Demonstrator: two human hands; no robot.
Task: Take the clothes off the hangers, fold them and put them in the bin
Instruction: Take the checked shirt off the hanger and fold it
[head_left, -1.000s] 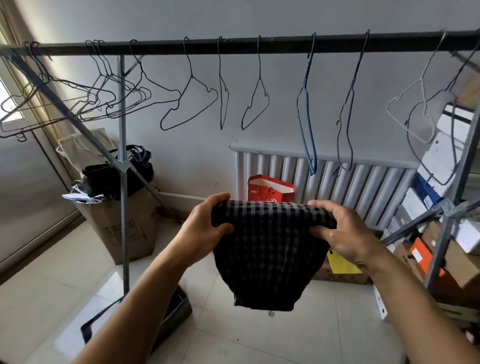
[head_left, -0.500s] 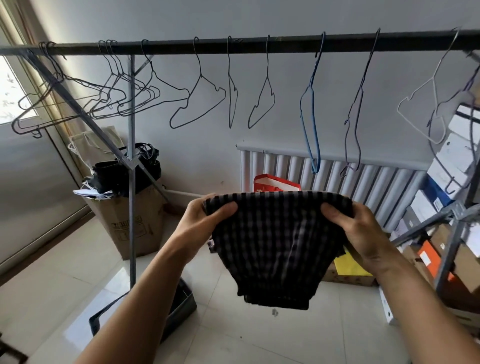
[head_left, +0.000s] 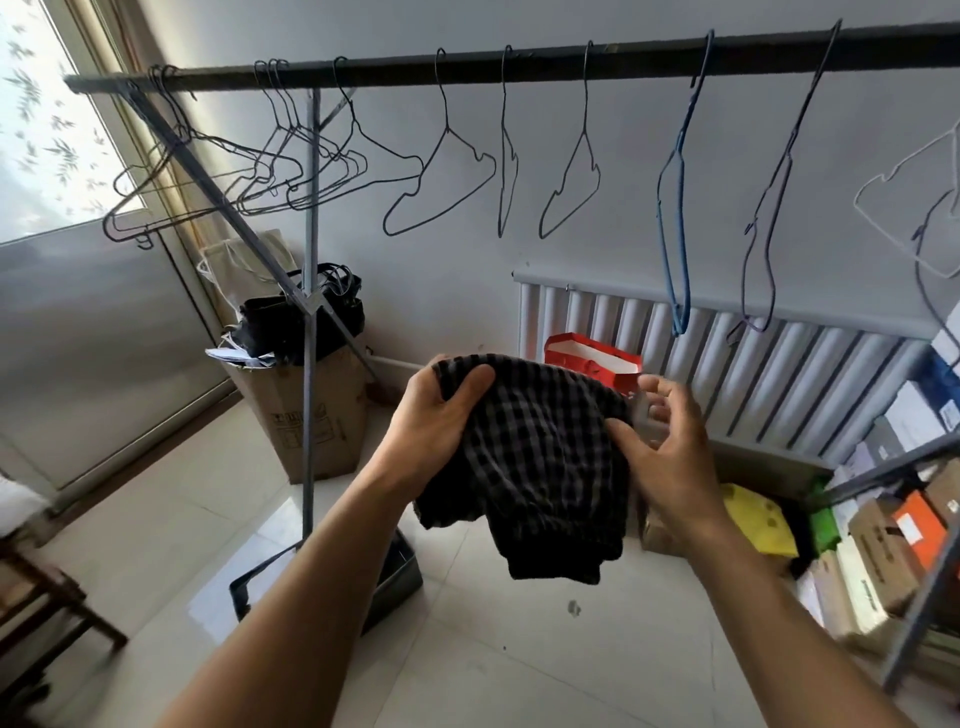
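The left hand grips the top of the black checked cloth; the right hand has loose, spread fingers, its thumb touching the cloth.

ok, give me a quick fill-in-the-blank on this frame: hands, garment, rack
1. The hand gripping the dark checked cloth garment is the person's ___ one.
2. Every wire hanger on the dark metal rail hangs ___.
3. The red cardboard box stands in front of the white ribbed ___.

Missing words: left; empty; radiator
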